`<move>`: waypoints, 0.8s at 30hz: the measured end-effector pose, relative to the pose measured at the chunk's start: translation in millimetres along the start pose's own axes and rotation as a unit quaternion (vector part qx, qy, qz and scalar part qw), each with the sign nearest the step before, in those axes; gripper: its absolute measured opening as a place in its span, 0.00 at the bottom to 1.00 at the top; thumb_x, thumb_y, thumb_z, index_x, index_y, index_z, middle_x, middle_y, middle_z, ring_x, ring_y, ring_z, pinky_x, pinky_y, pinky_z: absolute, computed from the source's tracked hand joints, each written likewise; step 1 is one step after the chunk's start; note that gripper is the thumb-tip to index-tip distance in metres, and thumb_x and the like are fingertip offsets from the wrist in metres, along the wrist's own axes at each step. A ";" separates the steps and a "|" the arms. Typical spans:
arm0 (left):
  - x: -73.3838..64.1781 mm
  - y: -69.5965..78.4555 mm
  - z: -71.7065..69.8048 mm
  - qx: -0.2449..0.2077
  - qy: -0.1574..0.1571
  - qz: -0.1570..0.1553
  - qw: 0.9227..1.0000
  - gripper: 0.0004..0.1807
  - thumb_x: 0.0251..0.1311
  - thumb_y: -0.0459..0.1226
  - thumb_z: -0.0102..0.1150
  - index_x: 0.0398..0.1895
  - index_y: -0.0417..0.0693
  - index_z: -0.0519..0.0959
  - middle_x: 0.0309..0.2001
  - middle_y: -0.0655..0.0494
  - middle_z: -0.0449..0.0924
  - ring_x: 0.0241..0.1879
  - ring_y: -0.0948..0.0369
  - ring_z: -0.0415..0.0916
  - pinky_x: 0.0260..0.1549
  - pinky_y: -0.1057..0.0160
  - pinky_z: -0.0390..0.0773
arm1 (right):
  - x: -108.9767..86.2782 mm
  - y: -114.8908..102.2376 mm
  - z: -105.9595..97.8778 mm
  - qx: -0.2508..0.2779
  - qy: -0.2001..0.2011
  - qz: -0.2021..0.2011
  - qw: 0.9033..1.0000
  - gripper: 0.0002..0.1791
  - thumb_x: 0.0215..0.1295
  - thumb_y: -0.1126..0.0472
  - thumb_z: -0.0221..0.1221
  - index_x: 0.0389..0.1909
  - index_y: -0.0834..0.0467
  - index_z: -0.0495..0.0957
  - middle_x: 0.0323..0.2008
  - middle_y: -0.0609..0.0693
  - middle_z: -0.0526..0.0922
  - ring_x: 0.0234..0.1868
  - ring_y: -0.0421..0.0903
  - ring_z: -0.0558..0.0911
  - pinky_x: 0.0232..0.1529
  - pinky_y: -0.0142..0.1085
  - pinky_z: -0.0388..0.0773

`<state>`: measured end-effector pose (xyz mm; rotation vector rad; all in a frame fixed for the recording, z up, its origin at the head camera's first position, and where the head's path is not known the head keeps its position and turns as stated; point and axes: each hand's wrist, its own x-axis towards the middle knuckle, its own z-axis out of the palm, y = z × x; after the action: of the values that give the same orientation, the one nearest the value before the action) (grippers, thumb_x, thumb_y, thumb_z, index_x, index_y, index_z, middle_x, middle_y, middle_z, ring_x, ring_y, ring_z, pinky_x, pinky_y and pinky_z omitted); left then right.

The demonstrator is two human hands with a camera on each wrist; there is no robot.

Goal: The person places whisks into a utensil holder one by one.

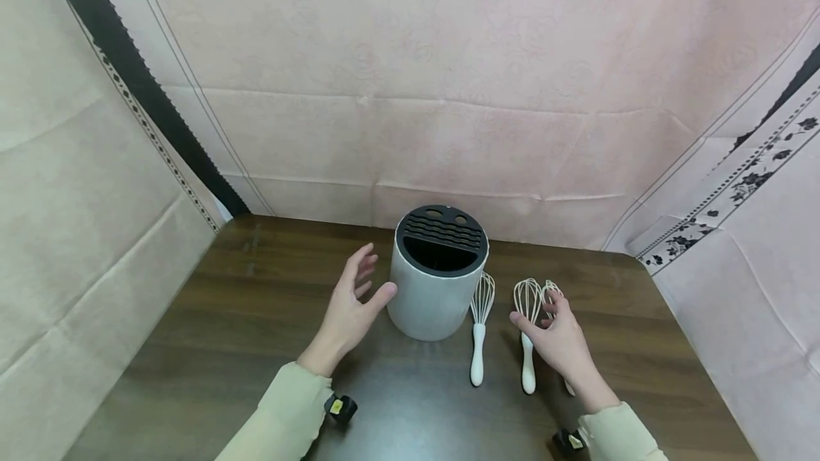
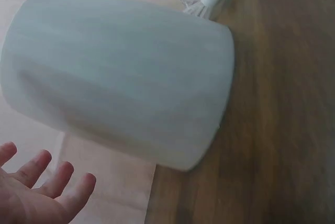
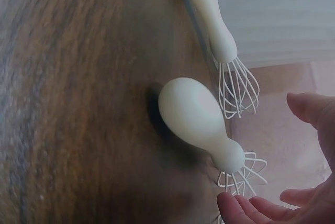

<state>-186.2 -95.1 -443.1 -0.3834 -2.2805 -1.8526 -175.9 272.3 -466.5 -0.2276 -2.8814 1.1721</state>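
A light grey cylindrical utensil holder with a dark slotted lid stands upright on the table. My left hand hovers at its left side, thumb spread from the fingers. In the left wrist view, that hand shows loosely bent fingers apart from the holder's wall. Three white whisks lie right of the holder: one close beside it, a middle one, and a third mostly hidden under my right hand. The right hand's fingers are spread near the whisk wires, holding nothing visible.
The brown wooden table has its back edge against a pale cloth backdrop. More cloth hangs at the left and right. Each wrist carries a small black camera.
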 end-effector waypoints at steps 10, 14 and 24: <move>11.5 46.1 11.5 -0.036 -0.032 -0.005 0.999 0.35 0.69 0.44 0.53 0.75 0.50 0.52 0.69 0.43 0.60 0.67 0.45 0.59 0.62 0.43 0.62 | 4.8 5.5 5.6 0.015 -0.010 -0.006 1.000 0.57 0.57 0.35 0.62 0.74 0.63 0.46 0.63 0.71 0.65 0.54 0.61 0.77 0.49 0.50 0.77; 14.9 49.1 15.6 -0.033 -0.034 0.004 0.999 0.34 0.70 0.43 0.52 0.75 0.50 0.52 0.69 0.44 0.59 0.68 0.44 0.58 0.62 0.42 0.62 | 4.7 5.8 6.2 0.011 -0.011 -0.006 1.000 0.53 0.59 0.40 0.63 0.73 0.65 0.47 0.62 0.71 0.66 0.53 0.61 0.78 0.47 0.50 0.77; 27.3 16.6 24.1 0.001 -0.015 0.045 0.999 0.33 0.69 0.50 0.51 0.75 0.64 0.53 0.71 0.61 0.57 0.68 0.57 0.59 0.63 0.50 0.63 | 6.5 7.9 7.6 0.010 -0.009 -0.009 1.000 0.45 0.62 0.56 0.63 0.72 0.67 0.49 0.58 0.71 0.69 0.48 0.58 0.79 0.42 0.47 0.79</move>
<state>-206.4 -66.0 -424.5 -0.5086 -2.2450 -1.8133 -182.0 273.5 -477.7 -0.1915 -2.8798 1.2060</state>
